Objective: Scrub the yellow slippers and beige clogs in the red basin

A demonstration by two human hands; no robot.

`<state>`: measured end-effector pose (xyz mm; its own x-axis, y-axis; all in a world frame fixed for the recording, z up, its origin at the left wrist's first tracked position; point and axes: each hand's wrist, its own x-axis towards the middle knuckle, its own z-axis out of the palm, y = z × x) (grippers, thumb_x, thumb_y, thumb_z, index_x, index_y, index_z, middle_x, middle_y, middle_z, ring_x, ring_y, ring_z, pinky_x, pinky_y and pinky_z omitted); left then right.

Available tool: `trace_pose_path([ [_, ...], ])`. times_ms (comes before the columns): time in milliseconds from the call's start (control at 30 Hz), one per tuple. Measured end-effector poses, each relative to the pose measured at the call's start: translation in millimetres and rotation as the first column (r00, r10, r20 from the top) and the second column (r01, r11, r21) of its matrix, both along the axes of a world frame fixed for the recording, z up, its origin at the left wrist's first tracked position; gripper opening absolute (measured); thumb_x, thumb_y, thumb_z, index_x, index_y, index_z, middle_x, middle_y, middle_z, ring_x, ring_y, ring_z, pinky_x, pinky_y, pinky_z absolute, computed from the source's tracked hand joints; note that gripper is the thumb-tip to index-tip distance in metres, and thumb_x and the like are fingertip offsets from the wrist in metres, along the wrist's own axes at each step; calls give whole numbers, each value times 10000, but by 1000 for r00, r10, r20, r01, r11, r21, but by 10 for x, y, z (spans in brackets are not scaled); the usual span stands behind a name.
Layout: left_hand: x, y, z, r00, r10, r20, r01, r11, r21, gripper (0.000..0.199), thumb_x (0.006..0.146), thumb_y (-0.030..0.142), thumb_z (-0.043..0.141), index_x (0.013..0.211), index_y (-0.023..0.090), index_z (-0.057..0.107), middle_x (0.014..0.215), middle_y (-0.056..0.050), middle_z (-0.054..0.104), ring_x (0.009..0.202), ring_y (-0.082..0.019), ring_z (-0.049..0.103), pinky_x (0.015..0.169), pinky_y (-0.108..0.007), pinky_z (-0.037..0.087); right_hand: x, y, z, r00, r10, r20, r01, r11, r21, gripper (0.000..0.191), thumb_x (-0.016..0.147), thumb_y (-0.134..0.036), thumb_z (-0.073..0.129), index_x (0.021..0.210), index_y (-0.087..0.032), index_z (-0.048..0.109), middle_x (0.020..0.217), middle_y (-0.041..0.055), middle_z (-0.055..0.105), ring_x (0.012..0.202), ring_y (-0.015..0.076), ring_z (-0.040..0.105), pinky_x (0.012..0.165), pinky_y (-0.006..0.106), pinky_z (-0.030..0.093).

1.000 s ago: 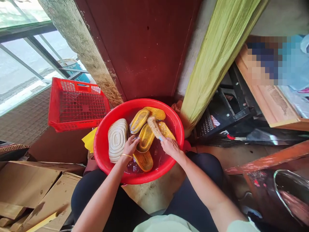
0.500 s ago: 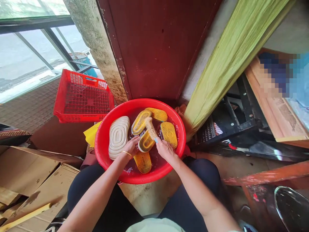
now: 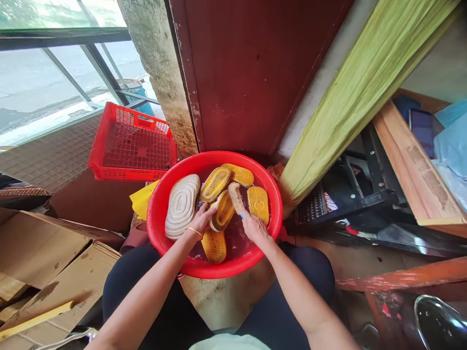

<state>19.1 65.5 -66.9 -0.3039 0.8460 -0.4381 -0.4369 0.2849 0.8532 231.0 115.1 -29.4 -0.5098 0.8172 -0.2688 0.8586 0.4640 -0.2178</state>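
A yellow-patterned shoe sole (image 3: 224, 212) is held at its near end by my left hand (image 3: 200, 221), fingers closed on its left edge. My right hand (image 3: 255, 229) grips a scrubbing brush (image 3: 236, 197) with pale bristles and a bit of blue at the grip. The brush lies along the sole's right side; whether it touches is unclear. Both hands are over a red basin (image 3: 152, 214) of dark water. Around them in the basin are more yellow soles (image 3: 216, 183), (image 3: 259, 205), (image 3: 214, 247) and a stack of cream soles (image 3: 182, 206) at the left.
A red plastic crate (image 3: 136, 150) stands beyond the basin to the left, with a yellow piece (image 3: 141, 201) below it. Cardboard boxes (image 3: 69, 282) lie at the left. A dark red door (image 3: 251, 82) is behind the basin; a green curtain (image 3: 350, 107) hangs at the right.
The brush has moved right, from across the held sole to along its right side, so more of the sole shows. My left hand keeps its hold. The whole view has shifted slightly.
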Motion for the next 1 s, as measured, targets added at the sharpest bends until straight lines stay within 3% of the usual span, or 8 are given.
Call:
trace_pose_path([
  [67, 51, -26, 34, 988, -34, -153, 37, 999, 13, 1056, 749, 400, 812, 1607, 143, 253, 910, -58, 730, 842, -241, 714, 741, -354, 572, 56, 140, -46, 997, -31, -67, 30, 999, -14, 431, 1065, -243, 365, 1463, -194, 520, 1149, 115, 757, 1062, 213, 708, 902, 288, 505],
  [133, 94, -52, 41, 945, -52, -323, 78, 995, 69, 1143, 732, 388, 808, 1637, 133, 158, 912, -54, 724, 887, -257, 715, 799, -386, 567, 90, 154, -79, 986, -33, -165, 37, 999, 24, 453, 1067, -247, 351, 1492, -180, 493, 1226, 122, 738, 1109, 209, 691, 928, 292, 509],
  [267, 131, -85, 20, 773, -27, -634, 183, 966, 181, 1090, 749, 455, 768, 1630, 135, 212, 1221, -178, 700, 1195, -352, 653, 1008, -503, 499, 70, -96, -97, 961, 53, -272, -10, 987, 159, 520, 1068, -253, 313, 1567, -158, 422, 1245, 142, 717, 1074, 213, 692, 907, 286, 534],
  [433, 125, -105, -6, 734, 34, -679, 235, 925, 300, 993, 834, 417, 653, 1643, 157, 138, 1438, -209, 599, 1321, -336, 590, 1072, -494, 470, -25, -338, -76, 965, 214, -152, -174, 956, 238, 547, 1066, -303, 347, 1612, -275, 370, 1084, 101, 718, 846, 190, 703, 731, 248, 544],
  [667, 88, -160, -51, 557, -59, -828, 372, 910, 185, 981, 813, 304, 599, 1657, 177, 114, 1402, -205, 633, 1313, -344, 605, 1050, -509, 492, 63, 187, 36, 992, -22, -123, 47, 979, 200, 522, 1073, -272, 327, 1581, -212, 431, 1088, 117, 740, 968, 219, 701, 870, 288, 541],
  [767, 70, -133, -72, 540, -56, -840, 360, 917, 170, 986, 822, 317, 589, 1658, 162, 90, 1390, -219, 638, 1286, -350, 625, 1028, -522, 507, 64, 83, 24, 993, -8, -118, 31, 981, 194, 530, 1067, -262, 330, 1588, -210, 419, 1085, 119, 733, 949, 213, 707, 850, 278, 540],
  [900, 52, -114, -98, 558, -18, -830, 318, 928, 193, 989, 814, 333, 586, 1653, 136, 101, 1363, -222, 655, 1279, -357, 628, 1003, -521, 523, 6, -230, -17, 980, 168, -106, -146, 971, 187, 541, 1067, -325, 353, 1608, -323, 367, 1098, 94, 720, 855, 195, 716, 744, 253, 537],
  [1000, 61, -158, -68, 539, -28, -842, 324, 930, 176, 962, 791, 313, 586, 1646, 158, 172, 1338, -200, 674, 1234, -354, 658, 1010, -519, 518, 49, -140, -15, 986, 97, -139, -70, 979, 190, 524, 1072, -322, 337, 1591, -295, 410, 1123, 103, 729, 904, 202, 721, 775, 256, 544],
])
